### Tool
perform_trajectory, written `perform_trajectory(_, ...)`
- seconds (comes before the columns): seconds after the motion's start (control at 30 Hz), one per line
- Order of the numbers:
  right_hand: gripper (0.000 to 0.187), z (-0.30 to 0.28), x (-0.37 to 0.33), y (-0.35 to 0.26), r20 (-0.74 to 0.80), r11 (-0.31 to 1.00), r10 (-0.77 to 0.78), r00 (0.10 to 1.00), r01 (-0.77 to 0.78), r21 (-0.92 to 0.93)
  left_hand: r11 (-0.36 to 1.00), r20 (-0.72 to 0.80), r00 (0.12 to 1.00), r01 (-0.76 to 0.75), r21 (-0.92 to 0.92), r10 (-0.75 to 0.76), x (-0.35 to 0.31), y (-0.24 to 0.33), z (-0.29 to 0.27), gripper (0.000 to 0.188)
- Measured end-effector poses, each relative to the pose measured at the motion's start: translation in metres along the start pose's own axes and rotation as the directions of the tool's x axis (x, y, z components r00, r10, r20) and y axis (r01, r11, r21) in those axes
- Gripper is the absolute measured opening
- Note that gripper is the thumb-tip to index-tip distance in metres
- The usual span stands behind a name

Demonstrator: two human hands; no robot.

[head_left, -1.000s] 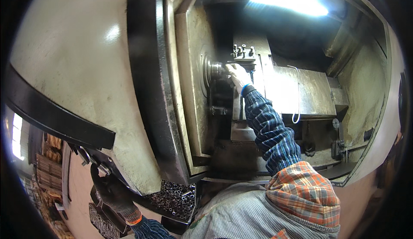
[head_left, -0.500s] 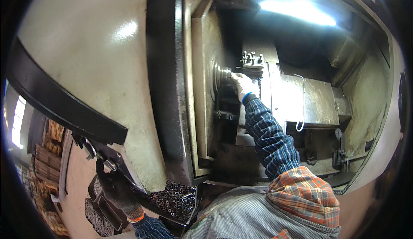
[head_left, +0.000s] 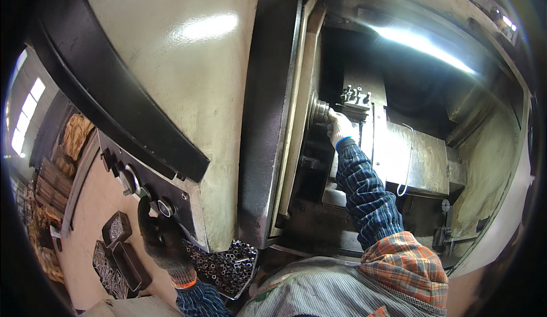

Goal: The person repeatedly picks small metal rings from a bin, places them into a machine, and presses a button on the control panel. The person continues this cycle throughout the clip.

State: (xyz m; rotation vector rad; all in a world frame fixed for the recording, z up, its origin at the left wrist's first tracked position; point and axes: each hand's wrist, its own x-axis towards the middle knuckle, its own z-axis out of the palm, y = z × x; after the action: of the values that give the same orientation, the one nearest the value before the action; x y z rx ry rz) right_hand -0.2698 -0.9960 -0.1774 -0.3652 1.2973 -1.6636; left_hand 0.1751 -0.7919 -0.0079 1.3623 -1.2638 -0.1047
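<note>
My right hand [head_left: 340, 127], in a white glove with a blue cuff edge, reaches into a lathe. Its fingers are closed at the front of the round metal chuck [head_left: 320, 112]. Whatever they grip there is hidden by the hand. Just right of it stands a tool post [head_left: 355, 101] with several bolts on top. My left hand [head_left: 162, 234], in a dark glove with an orange cuff, is at the black control panel [head_left: 181, 198]. One finger stretches up to the panel beside a round knob [head_left: 165, 207]; the other fingers are dark and partly hidden.
Below the panel sits a tray of small metal rings [head_left: 225, 268]. Dark bins [head_left: 131, 267] with metal parts stand on the floor at left. The machine's door frame [head_left: 265, 129] rises between my arms. A white hose [head_left: 410, 157] curves over the metal cover at right.
My view has shifted left, so the machine sits farther right and more of the control panel and floor bins shows. Both hands stay at the same places, chuck and panel.
</note>
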Motion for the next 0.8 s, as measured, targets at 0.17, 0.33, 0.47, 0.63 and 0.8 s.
perform_trajectory(0.17, 0.032, 0.002, -0.010, 0.007, -0.002, 0.985, -0.083, 0.997, 0.082, -0.149, 0.999, 0.020, 0.999, 0.039, -0.027, -0.038, -0.001, 0.002, -0.001, 0.045)
perform_trajectory(0.33, 0.046, 0.010, -0.023, 0.009, 0.110, 0.639, -0.542, 0.833, 0.494, -0.589, 0.998, -0.019, 0.998, 0.052, 0.025, -0.052, 0.000, 0.001, 0.004, 0.045)
perform_trajectory(0.47, 0.044, 0.011, -0.030, -0.004, 0.263, 0.499, -0.412, 0.872, 0.457, -0.736, 0.990, 0.045, 0.999, 0.033, -0.135, -0.027, 0.001, 0.003, 0.002, 0.046)
perform_trajectory(0.63, 0.040, 0.010, -0.033, -0.005, 0.335, 0.542, -0.386, 0.859, 0.506, -0.672, 0.953, 0.137, 0.990, 0.005, -0.302, 0.038, 0.010, 0.011, -0.011, 0.054)
perform_trajectory(0.8, 0.048, -0.002, 0.006, 0.014, 0.314, 0.525, -0.381, 0.869, 0.483, -0.700, 0.986, 0.143, 0.989, -0.046, 0.163, 0.023, -0.002, 0.034, -0.015, 0.059)
